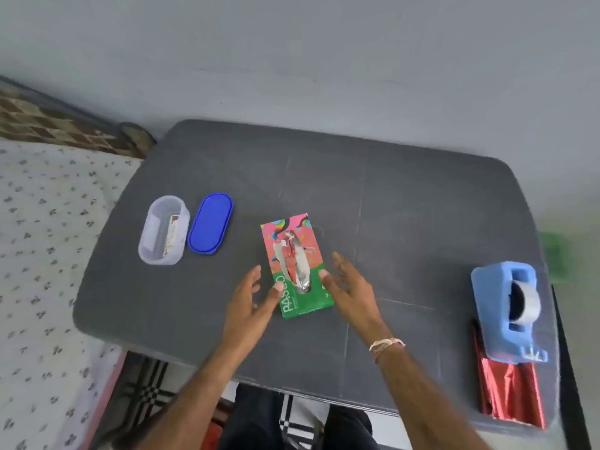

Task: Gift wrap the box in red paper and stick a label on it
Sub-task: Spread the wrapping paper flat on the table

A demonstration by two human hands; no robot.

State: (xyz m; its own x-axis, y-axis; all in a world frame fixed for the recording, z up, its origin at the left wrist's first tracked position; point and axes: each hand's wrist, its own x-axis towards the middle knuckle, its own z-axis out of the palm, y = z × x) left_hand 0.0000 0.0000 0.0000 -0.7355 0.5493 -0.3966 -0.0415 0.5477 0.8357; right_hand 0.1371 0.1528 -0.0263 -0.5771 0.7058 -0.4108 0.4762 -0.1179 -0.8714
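1. Dark grey tabletop (422, 222), centre of frame: pink-and-green cardboard tissue box (302, 297), lying flat.
2. Handling, by my judgement: light, hollow, easily dented; best held by its long side edges.
3. My left hand (250, 303): fingers loosely spread, thumb (277, 287) apparently touching the box's left edge.
4. My right hand (350, 287): fingers spread, thumb (323, 275) at the right edge; nothing gripped.
5. Shiny red wrapping paper (509, 394): lower right, under the blue tape dispenser (500, 306).
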